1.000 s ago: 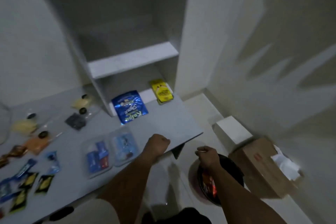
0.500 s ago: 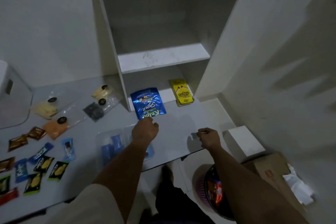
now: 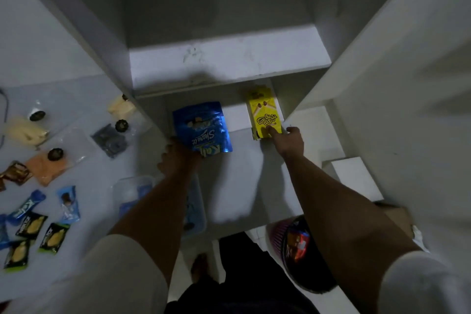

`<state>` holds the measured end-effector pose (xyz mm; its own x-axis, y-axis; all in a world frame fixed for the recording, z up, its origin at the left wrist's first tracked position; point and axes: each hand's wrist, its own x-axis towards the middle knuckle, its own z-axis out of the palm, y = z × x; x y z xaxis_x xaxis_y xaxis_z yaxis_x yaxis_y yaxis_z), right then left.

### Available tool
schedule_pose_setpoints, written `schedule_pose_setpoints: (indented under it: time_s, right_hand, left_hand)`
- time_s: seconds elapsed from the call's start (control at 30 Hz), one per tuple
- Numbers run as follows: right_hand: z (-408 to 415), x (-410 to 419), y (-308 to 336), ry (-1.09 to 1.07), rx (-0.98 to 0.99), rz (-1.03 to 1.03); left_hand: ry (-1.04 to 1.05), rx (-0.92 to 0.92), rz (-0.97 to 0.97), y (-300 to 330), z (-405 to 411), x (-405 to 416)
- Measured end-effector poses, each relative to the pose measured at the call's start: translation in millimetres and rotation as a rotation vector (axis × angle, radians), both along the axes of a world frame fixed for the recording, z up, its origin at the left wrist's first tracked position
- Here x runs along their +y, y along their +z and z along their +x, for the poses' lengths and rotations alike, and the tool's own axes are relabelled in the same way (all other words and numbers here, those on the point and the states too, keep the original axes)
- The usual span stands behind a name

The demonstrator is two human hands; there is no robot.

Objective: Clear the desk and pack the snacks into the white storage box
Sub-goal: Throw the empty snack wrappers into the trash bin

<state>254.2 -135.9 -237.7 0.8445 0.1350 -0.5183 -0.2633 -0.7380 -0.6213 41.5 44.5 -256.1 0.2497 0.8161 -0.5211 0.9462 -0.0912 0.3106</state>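
A blue foil snack pouch (image 3: 202, 127) lies on the desk (image 3: 244, 186) at the mouth of the lower shelf bay. My left hand (image 3: 178, 159) grips its near left corner. A yellow snack box (image 3: 265, 115) lies to its right inside the bay. My right hand (image 3: 289, 140) holds its near end, one finger on top and the thumb at the right side. Only a curved edge of the white storage box (image 3: 3, 109) shows at the far left.
Pouches with black caps (image 3: 47, 163) and several small snack sachets (image 3: 33, 224) are spread over the left of the desk. A clear tray (image 3: 132, 191) with blue packets lies under my left forearm. On the floor stand a dark basket (image 3: 300, 245), a white block (image 3: 356, 178) and a cardboard box (image 3: 397, 211).
Both hands have reached forward from the desk's front edge. The left one took hold of the blue pouch and the right one reached the yellow box. My view has moved closer to the shelf.
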Motion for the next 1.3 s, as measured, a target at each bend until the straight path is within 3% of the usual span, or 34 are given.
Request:
schedule_pose_setpoints:
  time_s: [0.3, 0.53, 0.8, 0.93, 1.1, 1.3]
  right_hand:
    - [25.0, 38.8, -16.9, 0.099, 0.054, -0.148]
    - [27.8, 56.1, -31.4, 0.134, 0.013, -0.197]
    - [20.0, 30.7, -29.6, -0.064, 0.150, 0.117]
    - [-0.2, 4.2, -16.4, -0.155, 0.207, 0.213]
    - [-43.8, -54.4, 12.0, -0.241, 0.130, 0.300]
    - [-124.9, -154.1, 42.5, -0.426, 0.080, 0.356]
  left_hand:
    - [0.260, -0.066, -0.106, -18.8, 27.1, 10.1]
    - [0.484, -0.280, -0.205, -31.0, 43.3, 9.0]
    - [0.232, -0.192, -0.077, -0.9, 37.1, 4.6]
    - [0.178, -0.393, -0.031, 24.9, 27.4, -13.3]
    - [0.090, -0.586, -0.036, 55.8, 9.8, -50.1]
    - [-0.185, -0.661, -0.257, 83.8, -12.5, -122.5]
